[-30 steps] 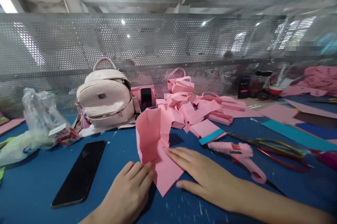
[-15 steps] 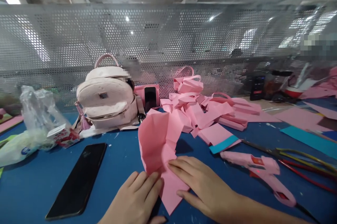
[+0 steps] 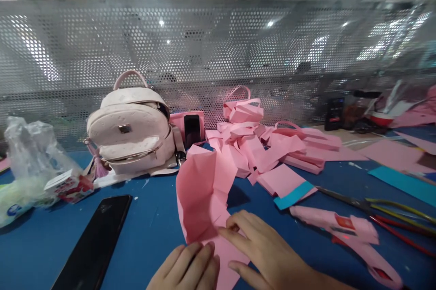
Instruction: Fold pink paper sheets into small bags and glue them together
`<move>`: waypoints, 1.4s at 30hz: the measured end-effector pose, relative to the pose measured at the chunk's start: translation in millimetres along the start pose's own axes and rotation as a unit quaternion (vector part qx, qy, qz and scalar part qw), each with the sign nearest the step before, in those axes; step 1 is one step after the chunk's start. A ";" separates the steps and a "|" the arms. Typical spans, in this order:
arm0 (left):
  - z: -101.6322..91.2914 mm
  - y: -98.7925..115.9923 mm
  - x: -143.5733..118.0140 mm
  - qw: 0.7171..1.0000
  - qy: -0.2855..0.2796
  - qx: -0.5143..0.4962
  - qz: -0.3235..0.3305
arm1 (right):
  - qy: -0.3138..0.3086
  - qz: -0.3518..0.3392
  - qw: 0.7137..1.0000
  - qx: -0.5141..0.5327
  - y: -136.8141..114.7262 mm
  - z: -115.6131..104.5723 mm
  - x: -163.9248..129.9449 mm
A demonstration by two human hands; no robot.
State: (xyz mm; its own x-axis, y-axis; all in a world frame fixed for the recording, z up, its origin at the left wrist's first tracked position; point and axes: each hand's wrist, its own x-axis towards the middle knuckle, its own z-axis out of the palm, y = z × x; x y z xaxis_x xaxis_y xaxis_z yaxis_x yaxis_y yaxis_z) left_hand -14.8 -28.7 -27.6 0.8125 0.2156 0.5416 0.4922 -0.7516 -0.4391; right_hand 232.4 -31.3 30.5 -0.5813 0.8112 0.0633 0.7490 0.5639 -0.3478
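Observation:
A folded sheet of pink paper (image 3: 195,190) stands in front of me, its back part upright and curved like an open box corner, with a flat flap running toward me. At the flap's left edge my left hand (image 3: 190,268) rests with bent fingers held together over the paper; its thumb is out of sight. My right hand (image 3: 264,253) touches the flap from the right. Its index finger points along the fold, the other fingers curl slightly, and the thumb lies apart on the paper.
Right of my hands lie a pink glue gun (image 3: 344,231) and scissors (image 3: 361,206). Behind is a heap of folded pink paper pieces (image 3: 252,145). A pale backpack (image 3: 136,131), a plastic bag (image 3: 30,158), a small box (image 3: 70,185) and a black phone (image 3: 95,240) are on the left.
The view has shifted a little, so things sit lower. My right fingers have lifted and curled somewhat from lying flat on the paper. The left hand still presses at the flap's left edge.

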 end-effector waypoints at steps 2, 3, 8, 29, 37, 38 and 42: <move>0.4 -1.7 -2.3 1.000 -0.016 -0.008 -0.002 | 0.012 -0.012 1.000 0.003 2.6 0.9 0.8; 0.5 -1.9 -3.7 1.000 -0.024 -0.012 -0.002 | 0.019 -0.018 1.000 0.005 3.8 1.4 0.6; -2.2 -2.2 -9.0 0.998 -0.055 -0.016 -0.005 | 0.038 -0.020 0.998 0.043 4.5 2.2 -6.2; -1.9 -3.0 11.1 1.000 -0.006 -0.011 0.028 | 0.103 -0.022 0.984 0.145 5.7 8.4 -7.8; -8.6 0.9 15.6 0.999 -0.002 -0.041 -0.006 | 0.019 0.036 0.993 -0.110 9.2 19.5 11.5; -9.6 1.9 15.9 0.999 -0.007 -0.046 -0.009 | 0.001 0.051 0.990 -0.128 7.5 18.5 15.1; -13.4 2.7 15.5 0.997 -0.040 -0.073 -0.006 | -0.013 0.073 0.978 -0.194 3.3 15.0 23.6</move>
State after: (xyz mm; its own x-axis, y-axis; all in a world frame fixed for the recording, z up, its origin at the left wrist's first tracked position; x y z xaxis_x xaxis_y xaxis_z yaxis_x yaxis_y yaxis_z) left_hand -5.1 -35.7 -10.8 0.8323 0.2694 0.4845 0.4558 -0.8300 -0.3215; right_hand 216.4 -12.7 16.8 -0.4630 0.8863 0.0131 0.8862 0.4625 0.0292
